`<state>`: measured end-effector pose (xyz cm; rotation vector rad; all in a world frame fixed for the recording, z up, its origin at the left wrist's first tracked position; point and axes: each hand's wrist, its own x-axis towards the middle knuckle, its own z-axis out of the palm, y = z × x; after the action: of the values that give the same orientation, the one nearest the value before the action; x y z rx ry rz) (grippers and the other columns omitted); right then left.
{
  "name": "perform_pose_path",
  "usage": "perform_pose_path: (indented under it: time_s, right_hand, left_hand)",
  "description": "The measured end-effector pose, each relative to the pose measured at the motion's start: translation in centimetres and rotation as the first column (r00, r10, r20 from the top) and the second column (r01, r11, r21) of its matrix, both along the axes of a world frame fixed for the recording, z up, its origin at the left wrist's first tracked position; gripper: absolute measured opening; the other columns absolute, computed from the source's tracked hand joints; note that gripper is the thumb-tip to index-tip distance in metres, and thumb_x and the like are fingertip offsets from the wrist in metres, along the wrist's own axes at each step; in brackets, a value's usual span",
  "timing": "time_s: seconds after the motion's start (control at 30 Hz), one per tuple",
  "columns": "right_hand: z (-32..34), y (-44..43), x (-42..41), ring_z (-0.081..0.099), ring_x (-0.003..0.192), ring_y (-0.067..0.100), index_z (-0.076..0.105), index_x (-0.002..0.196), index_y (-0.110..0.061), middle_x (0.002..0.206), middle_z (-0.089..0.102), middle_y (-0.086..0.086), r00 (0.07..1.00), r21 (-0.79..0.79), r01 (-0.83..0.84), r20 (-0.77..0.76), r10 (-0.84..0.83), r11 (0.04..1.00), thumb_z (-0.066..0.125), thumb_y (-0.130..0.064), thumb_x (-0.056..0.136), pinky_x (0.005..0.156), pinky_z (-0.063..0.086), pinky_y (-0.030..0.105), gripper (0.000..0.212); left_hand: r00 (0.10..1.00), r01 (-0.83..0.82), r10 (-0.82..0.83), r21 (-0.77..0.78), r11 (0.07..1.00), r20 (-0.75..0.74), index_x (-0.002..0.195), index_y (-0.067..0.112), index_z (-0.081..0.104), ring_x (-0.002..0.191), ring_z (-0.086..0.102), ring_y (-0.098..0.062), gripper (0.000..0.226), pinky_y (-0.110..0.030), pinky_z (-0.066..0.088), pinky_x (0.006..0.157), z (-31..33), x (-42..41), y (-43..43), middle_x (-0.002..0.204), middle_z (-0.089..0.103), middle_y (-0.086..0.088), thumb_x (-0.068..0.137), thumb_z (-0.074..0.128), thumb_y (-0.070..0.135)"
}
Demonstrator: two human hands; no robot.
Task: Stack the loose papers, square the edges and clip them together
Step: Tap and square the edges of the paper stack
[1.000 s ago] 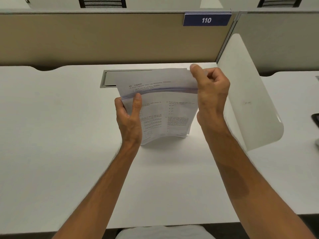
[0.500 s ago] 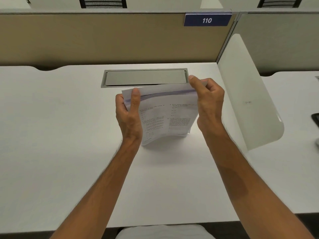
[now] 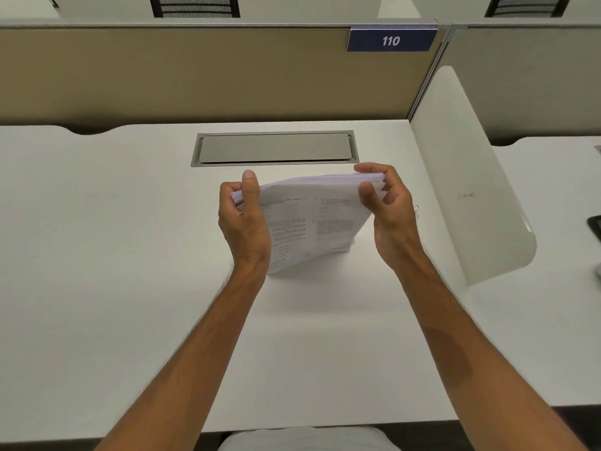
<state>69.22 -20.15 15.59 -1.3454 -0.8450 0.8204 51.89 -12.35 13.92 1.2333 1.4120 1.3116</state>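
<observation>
A stack of printed white papers (image 3: 309,222) stands tilted on its lower edge on the white desk (image 3: 130,271). My left hand (image 3: 244,222) grips the stack's upper left corner, thumb on the front sheet. My right hand (image 3: 387,209) pinches the upper right corner between thumb and fingers. The top edges look nearly level, with a few sheets fanned slightly at both corners. A small metal paper clip (image 3: 416,211) lies on the desk just right of my right hand, partly hidden behind it.
A grey cable-tray lid (image 3: 274,148) is set into the desk behind the papers. A tan partition (image 3: 195,73) with a "110" sign (image 3: 391,40) closes the back. A white side divider (image 3: 471,177) stands on the right; a dark object (image 3: 595,226) lies beyond it.
The sheet that stuck up above the stack has dropped down level with the rest. Both hands have shifted lower on the top corners, and the grey lid is now fully uncovered.
</observation>
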Motion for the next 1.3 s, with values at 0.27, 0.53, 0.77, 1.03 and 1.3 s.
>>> perform_pose_path:
  time_s: [0.27, 0.53, 0.77, 1.03, 1.3]
  right_hand:
    - [-2.6, -0.5, 1.5, 0.062, 0.11, 0.018, 0.055, 0.125, -0.008, 0.118, 0.065, 0.007, 0.974, -0.01, -0.13, 0.183, 0.13, 0.991, 0.083, -0.007, 0.078, 0.092, 0.056, 0.032, 0.055]
    - [-1.7, 0.8, 1.2, 0.063, 0.076, -0.008, 0.07, 0.098, -0.003, 0.086, 0.069, -0.004, 0.942, 0.051, 0.113, 0.312, -0.123, 0.992, 0.066, 0.001, 0.091, 0.07, 0.048, 0.009, 0.009]
    - [-1.0, 1.2, 1.9, 0.066, 0.081, -0.005, 0.071, 0.108, 0.001, 0.094, 0.071, 0.004, 0.94, 0.078, 0.159, 0.293, -0.175, 0.984, 0.07, -0.008, 0.091, 0.073, 0.053, 0.012, 0.02]
    - [-2.8, 0.7, 3.5, 0.068, 0.099, 0.013, 0.065, 0.116, 0.0, 0.108, 0.071, 0.007, 0.968, -0.017, 0.041, 0.247, -0.036, 0.999, 0.071, 0.006, 0.085, 0.083, 0.058, 0.022, 0.033]
    - [-5.5, 0.0, 4.6, 0.068, 0.091, -0.01, 0.07, 0.119, -0.004, 0.1, 0.075, -0.016, 0.933, -0.131, 0.048, 0.36, 0.003, 0.99, 0.065, 0.007, 0.09, 0.088, 0.055, 0.021, 0.031]
  left_hand:
    - [0.997, -0.046, 0.045, -0.005, 0.999, -0.06, 0.073, 0.026, 0.032, 0.065, 0.043, -0.011, 0.041, -0.017, 0.039, 0.057, -0.3, 0.5, 0.7, 0.068, 0.037, 0.008, 0.101, 0.038, 0.057]
    - [0.997, 0.08, -0.08, -0.018, 0.997, -0.018, 0.096, 0.019, 0.038, 0.073, 0.057, -0.007, 0.043, -0.015, 0.049, 0.062, 0.8, 0.5, 1.1, 0.079, 0.051, 0.006, 0.096, 0.036, 0.062]
    - [0.955, 0.298, -0.296, 0.06, 0.953, -0.029, 0.12, 0.021, 0.048, 0.107, 0.067, -0.015, 0.034, -0.024, 0.059, 0.082, -2.0, -2.4, 0.2, 0.117, 0.066, 0.002, 0.093, 0.068, 0.027]
    - [0.963, 0.196, -0.179, 0.068, 0.978, -0.199, 0.092, 0.006, 0.073, 0.074, 0.054, -0.012, 0.01, -0.027, 0.05, 0.072, -3.9, -4.0, 0.7, 0.082, 0.071, 0.005, 0.092, 0.064, 0.002]
    - [0.969, 0.184, -0.166, 0.083, 0.979, -0.181, 0.091, 0.004, 0.075, 0.073, 0.052, -0.015, 0.008, -0.047, 0.058, 0.074, -3.3, -4.2, 1.4, 0.079, 0.07, -0.001, 0.09, 0.067, 0.005]
